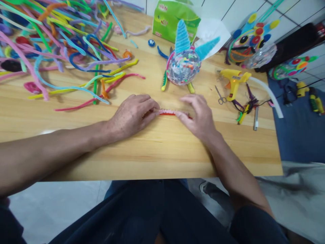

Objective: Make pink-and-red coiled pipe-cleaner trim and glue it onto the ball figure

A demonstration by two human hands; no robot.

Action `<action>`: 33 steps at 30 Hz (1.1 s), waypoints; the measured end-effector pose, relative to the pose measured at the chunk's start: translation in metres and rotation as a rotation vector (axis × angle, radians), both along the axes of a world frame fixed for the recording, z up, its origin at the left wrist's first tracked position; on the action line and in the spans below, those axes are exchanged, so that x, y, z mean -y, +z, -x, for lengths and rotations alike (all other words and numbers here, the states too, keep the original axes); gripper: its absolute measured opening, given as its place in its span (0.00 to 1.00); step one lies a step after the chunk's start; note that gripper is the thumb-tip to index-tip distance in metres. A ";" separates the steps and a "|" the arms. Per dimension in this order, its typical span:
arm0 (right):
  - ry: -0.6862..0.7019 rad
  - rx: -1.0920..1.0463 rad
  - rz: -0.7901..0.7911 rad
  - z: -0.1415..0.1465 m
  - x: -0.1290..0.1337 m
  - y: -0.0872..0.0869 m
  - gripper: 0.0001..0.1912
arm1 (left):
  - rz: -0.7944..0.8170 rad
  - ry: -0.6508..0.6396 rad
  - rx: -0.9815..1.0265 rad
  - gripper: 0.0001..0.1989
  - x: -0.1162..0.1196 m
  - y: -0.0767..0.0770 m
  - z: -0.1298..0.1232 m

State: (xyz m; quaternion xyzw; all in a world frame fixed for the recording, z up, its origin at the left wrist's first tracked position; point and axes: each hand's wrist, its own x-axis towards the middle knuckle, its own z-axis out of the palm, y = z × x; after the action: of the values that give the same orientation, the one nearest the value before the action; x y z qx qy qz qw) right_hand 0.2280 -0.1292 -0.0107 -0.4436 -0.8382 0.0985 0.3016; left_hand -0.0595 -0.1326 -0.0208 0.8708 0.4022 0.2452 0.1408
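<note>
A short pink and red strip (167, 112), like pipe cleaners laid side by side, lies between my two hands just above the wooden table (162, 149). My left hand (137, 113) pinches its left end between thumb and fingers. At the right end, my right hand (198, 115) grips it with the thumb and a finger, the other fingers curved above. Beyond my hands stands a clear ball (183, 67) filled with colourful bits, with two blue fuzzy ears (182, 37) on top. Yellow and green plier handles (164, 81) stick out from under the ball.
Many coloured pipe cleaners (73, 64) cover the back left. Behind the ball is a green tissue pack (175, 21). To the right are a yellow glue gun (235, 79), small scissors (221, 98) and decorated figures (245, 44). A person's shoe (203, 187) shows below.
</note>
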 end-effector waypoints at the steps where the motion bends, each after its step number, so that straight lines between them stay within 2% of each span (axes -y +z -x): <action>1: 0.053 0.043 0.006 0.007 0.003 -0.001 0.14 | -0.002 -0.001 0.000 0.11 0.000 0.000 0.000; 3: 0.103 0.099 0.013 0.018 0.009 -0.002 0.12 | -0.006 -0.016 -0.002 0.11 0.000 0.000 0.000; 7: 0.093 0.160 0.015 0.027 0.012 -0.003 0.10 | -0.012 -0.053 0.016 0.14 0.000 0.000 0.001; 17: 0.046 0.203 -0.025 0.025 0.013 -0.010 0.11 | 0.065 0.042 0.137 0.13 -0.003 0.000 0.003; 21: 0.065 0.194 -0.044 0.026 0.014 -0.009 0.09 | 0.152 0.099 0.257 0.13 -0.004 -0.001 0.005; 25: 0.085 0.151 -0.078 0.027 0.013 -0.012 0.08 | 0.285 0.236 0.495 0.09 -0.012 -0.001 0.006; 28: 0.087 0.136 -0.087 0.026 0.012 -0.014 0.08 | 0.306 0.323 0.688 0.08 -0.021 0.000 0.006; 30: 0.086 0.131 -0.089 0.025 0.012 -0.015 0.08 | 0.296 0.328 0.776 0.12 -0.024 0.003 0.006; 33: 0.086 0.127 -0.089 0.025 0.012 -0.015 0.08 | 0.269 0.288 0.702 0.15 -0.020 0.006 0.007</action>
State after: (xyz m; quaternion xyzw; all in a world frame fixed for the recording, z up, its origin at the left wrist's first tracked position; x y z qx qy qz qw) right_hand 0.2033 -0.1408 -0.0255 -0.3985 -0.8776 0.0457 0.2627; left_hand -0.0660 -0.1125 -0.0145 0.6426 0.4760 0.4901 0.3467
